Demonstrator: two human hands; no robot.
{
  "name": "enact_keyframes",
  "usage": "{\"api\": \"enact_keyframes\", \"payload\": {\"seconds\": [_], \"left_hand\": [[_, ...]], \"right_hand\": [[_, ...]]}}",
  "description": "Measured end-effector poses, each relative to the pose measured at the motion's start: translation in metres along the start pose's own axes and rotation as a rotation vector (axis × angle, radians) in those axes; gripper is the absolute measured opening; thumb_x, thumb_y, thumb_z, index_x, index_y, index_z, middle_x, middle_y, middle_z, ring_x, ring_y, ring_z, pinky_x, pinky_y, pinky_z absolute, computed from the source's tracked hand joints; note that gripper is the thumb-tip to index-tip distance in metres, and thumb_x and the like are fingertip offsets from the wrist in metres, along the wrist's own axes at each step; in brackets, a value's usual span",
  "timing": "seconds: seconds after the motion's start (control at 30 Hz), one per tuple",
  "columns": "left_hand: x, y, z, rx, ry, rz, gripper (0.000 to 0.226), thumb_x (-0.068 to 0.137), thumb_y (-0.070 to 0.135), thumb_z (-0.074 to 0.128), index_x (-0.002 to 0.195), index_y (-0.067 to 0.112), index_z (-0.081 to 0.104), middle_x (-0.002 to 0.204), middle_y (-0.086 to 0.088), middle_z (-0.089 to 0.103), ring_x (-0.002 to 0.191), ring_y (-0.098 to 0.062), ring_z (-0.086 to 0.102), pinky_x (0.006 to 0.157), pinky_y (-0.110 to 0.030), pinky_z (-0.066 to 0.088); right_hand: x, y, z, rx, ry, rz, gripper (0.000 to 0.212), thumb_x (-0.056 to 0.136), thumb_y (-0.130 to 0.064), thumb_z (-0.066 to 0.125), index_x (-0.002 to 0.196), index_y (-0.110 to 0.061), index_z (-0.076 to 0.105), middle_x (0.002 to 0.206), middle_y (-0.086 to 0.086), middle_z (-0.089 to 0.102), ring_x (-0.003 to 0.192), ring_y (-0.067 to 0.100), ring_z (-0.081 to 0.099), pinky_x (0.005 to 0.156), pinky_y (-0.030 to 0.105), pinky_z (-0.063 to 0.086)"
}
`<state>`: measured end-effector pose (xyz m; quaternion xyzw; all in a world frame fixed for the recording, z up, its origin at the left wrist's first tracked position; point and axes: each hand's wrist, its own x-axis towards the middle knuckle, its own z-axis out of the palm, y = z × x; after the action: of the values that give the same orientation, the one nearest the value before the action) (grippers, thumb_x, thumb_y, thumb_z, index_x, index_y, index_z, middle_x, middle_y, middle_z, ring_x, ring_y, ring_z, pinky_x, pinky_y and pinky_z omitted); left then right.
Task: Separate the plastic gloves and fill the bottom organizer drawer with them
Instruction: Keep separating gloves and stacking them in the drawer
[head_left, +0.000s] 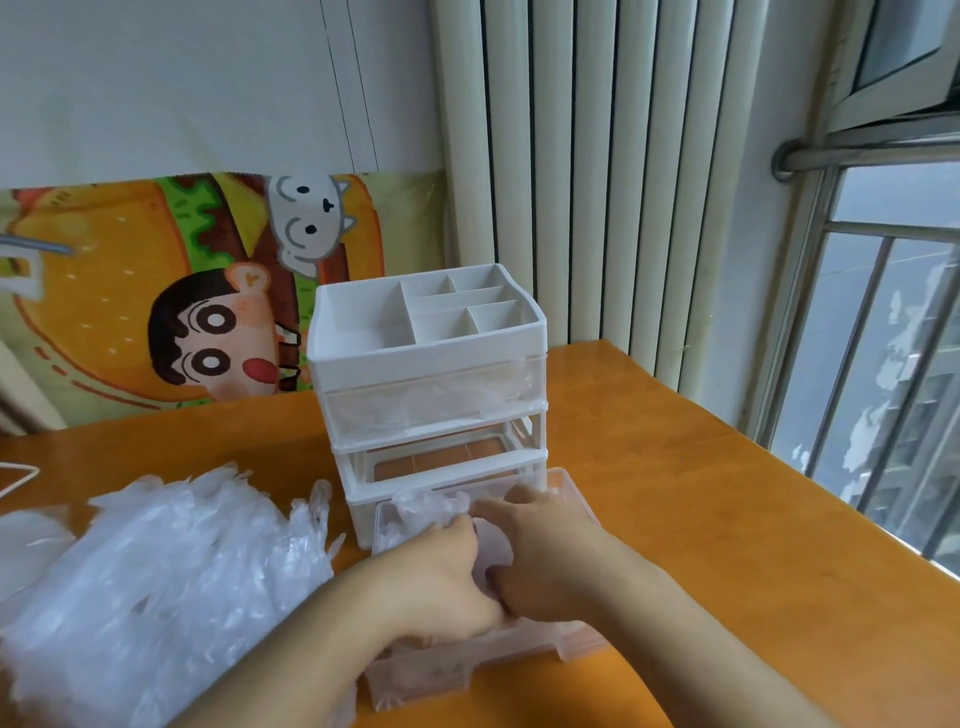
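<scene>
I'm seeing the table (675, 467) carrying the organizer (426, 364); glove pile (156, 582) lying to its left. Bottom drawer (467, 660) sitting pulled out. Both hands inside it: left hand (441, 582) and right hand (540, 561) clenching a glove (491, 545).

- A white organizer (428, 364) stands on an orange wooden table (701, 519).
- Its clear bottom drawer (467, 660) is pulled out toward the person.
- The left hand (441, 582) and right hand (545, 561) press crumpled gloves (426, 506) into it.
- A loose glove pile (156, 571) lies left of the organizer.
- A cartoon burger poster (208, 291) hangs behind.
</scene>
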<state>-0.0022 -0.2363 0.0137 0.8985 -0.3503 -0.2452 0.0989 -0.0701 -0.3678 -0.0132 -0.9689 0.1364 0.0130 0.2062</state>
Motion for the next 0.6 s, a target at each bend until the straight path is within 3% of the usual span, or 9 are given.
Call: {"api": "enact_keyframes", "payload": {"seconds": [0.07, 0.2, 0.27, 0.33, 0.43, 0.5, 0.6], "left_hand": [[-0.010, 0.002, -0.004, 0.059, 0.069, 0.001, 0.073, 0.091, 0.044, 0.068, 0.153, 0.031, 0.031, 0.125, 0.009, 0.054, 0.098, -0.007, 0.061, 0.081, -0.025, 0.057], [-0.016, 0.008, -0.005, 0.236, 0.364, 0.099, 0.046, 0.095, 0.020, 0.055, 0.138, 0.029, 0.040, 0.133, 0.004, 0.030, 0.125, -0.015, 0.035, 0.098, -0.031, 0.048], [-0.007, 0.009, -0.002, 0.211, 0.351, 0.070, 0.042, 0.096, 0.020, 0.053, 0.136, 0.024, 0.040, 0.131, 0.001, 0.029, 0.121, -0.017, 0.039, 0.090, -0.032, 0.049], [0.007, 0.005, 0.004, 0.187, 0.265, -0.033, 0.053, 0.096, 0.020, 0.057, 0.144, 0.017, 0.035, 0.138, -0.004, 0.029, 0.113, -0.022, 0.051, 0.080, -0.031, 0.050], [0.024, -0.001, 0.014, 0.129, 0.218, -0.150, 0.067, 0.094, 0.021, 0.062, 0.149, 0.010, 0.025, 0.144, -0.012, 0.034, 0.108, -0.025, 0.058, 0.083, -0.031, 0.054], [0.033, -0.001, 0.019, 0.152, 0.249, -0.178, 0.065, 0.094, 0.026, 0.061, 0.146, 0.005, 0.027, 0.141, -0.016, 0.038, 0.114, -0.029, 0.058, 0.086, -0.033, 0.052], [0.038, 0.003, 0.028, 0.206, 0.235, -0.251, 0.067, 0.095, 0.028, 0.060, 0.147, 0.003, 0.026, 0.140, -0.017, 0.037, 0.125, -0.030, 0.052, 0.090, -0.033, 0.049]], "right_hand": [[0.002, -0.003, 0.000, -0.045, -0.047, 0.000, 0.072, 0.092, -0.027, 0.065, 0.152, -0.053, 0.036, 0.142, -0.001, 0.038, 0.138, 0.026, 0.031, 0.104, 0.043, 0.048], [0.006, -0.011, 0.001, -0.157, -0.128, 0.023, 0.080, 0.093, -0.031, 0.066, 0.155, -0.058, 0.023, 0.145, 0.007, 0.030, 0.141, 0.036, 0.025, 0.104, 0.047, 0.049], [0.006, -0.014, 0.001, -0.180, -0.171, 0.031, 0.077, 0.094, -0.035, 0.066, 0.156, -0.055, 0.025, 0.150, 0.009, 0.026, 0.145, 0.040, 0.020, 0.108, 0.050, 0.046], [0.005, -0.013, 0.002, -0.155, -0.191, 0.039, 0.078, 0.094, -0.036, 0.063, 0.157, -0.058, 0.021, 0.152, 0.007, 0.023, 0.146, 0.038, 0.016, 0.111, 0.052, 0.044], [0.003, -0.009, 0.002, -0.085, -0.187, 0.066, 0.085, 0.094, -0.032, 0.061, 0.159, -0.061, 0.014, 0.155, 0.003, 0.022, 0.147, 0.032, 0.015, 0.115, 0.052, 0.040], [0.002, -0.006, 0.001, -0.039, -0.148, 0.108, 0.085, 0.093, -0.030, 0.066, 0.161, -0.049, 0.018, 0.159, 0.004, 0.021, 0.150, 0.031, 0.017, 0.117, 0.051, 0.040], [-0.001, -0.007, -0.004, -0.091, -0.107, 0.191, 0.079, 0.095, -0.031, 0.071, 0.158, -0.016, 0.026, 0.156, 0.011, 0.023, 0.146, 0.032, 0.028, 0.116, 0.043, 0.042]]}}
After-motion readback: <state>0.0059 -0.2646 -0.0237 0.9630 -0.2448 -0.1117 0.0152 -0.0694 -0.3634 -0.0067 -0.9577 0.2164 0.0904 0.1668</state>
